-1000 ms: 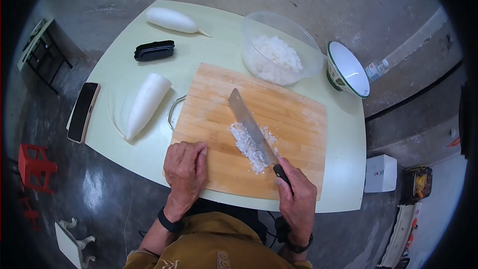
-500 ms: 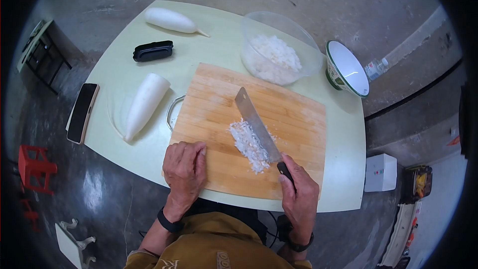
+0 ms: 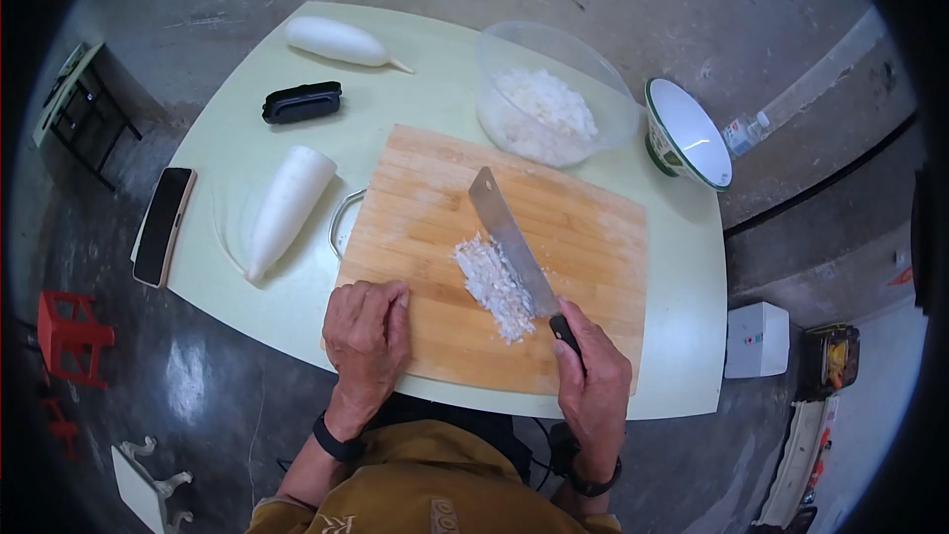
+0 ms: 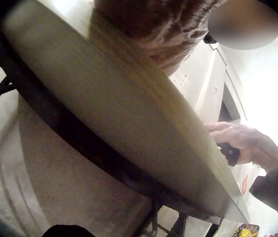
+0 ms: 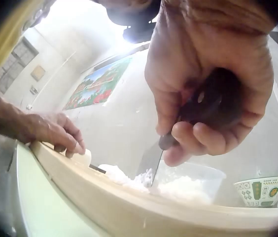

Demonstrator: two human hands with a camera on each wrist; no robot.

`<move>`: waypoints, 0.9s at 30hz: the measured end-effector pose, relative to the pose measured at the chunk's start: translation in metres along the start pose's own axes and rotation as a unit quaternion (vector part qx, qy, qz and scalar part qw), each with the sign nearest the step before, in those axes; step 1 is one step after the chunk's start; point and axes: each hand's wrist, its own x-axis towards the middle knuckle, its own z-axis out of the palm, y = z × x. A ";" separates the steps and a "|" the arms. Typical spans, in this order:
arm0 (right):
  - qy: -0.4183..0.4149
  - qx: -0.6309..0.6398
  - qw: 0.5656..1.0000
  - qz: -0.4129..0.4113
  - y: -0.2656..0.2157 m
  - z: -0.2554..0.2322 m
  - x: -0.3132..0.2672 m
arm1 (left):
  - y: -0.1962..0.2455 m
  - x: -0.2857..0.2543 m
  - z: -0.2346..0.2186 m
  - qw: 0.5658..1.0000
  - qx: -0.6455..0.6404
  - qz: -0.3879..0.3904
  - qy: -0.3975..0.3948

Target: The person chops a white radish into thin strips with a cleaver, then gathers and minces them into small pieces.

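Observation:
My right hand (image 3: pixel 595 368) grips the black handle of a cleaver (image 3: pixel 514 247). The cleaver's blade stands on edge along the right side of a pile of finely chopped white pieces (image 3: pixel 492 289). Under them lies a wooden cutting board (image 3: pixel 583 227). At the board's front left corner my left hand (image 3: pixel 368 336) rests with loosely bent fingers, holding nothing. From the right wrist, the right hand (image 5: pixel 208 84) shows curled around the handle, with the blade pointing down to the pile. The left hand (image 5: pixel 48 131) has its fingertips down on the board there.
A clear plastic bowl (image 3: pixel 618 104) with chopped white radish stands behind the board. Right of it, a green-rimmed bowl (image 3: pixel 689 133) sits tilted. A cut white radish (image 3: pixel 289 208), a whole one (image 3: pixel 336 40), a black case (image 3: pixel 302 103) and a phone (image 3: pixel 164 227) lie to the left.
The cleaver has shifted slightly right, its blade now along the pile's right side rather than over it. My right hand moved a little with it; the left hand stayed in place.

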 end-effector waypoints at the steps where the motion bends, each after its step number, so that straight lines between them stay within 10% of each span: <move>1: 0.000 0.001 1.000 -0.005 0.002 0.000 0.001 | -0.001 0.000 0.000 1.000 0.002 0.001 0.002; 27: 0.023 0.012 0.999 -0.034 0.013 -0.011 0.006 | 0.001 0.001 0.000 1.000 0.005 0.002 0.002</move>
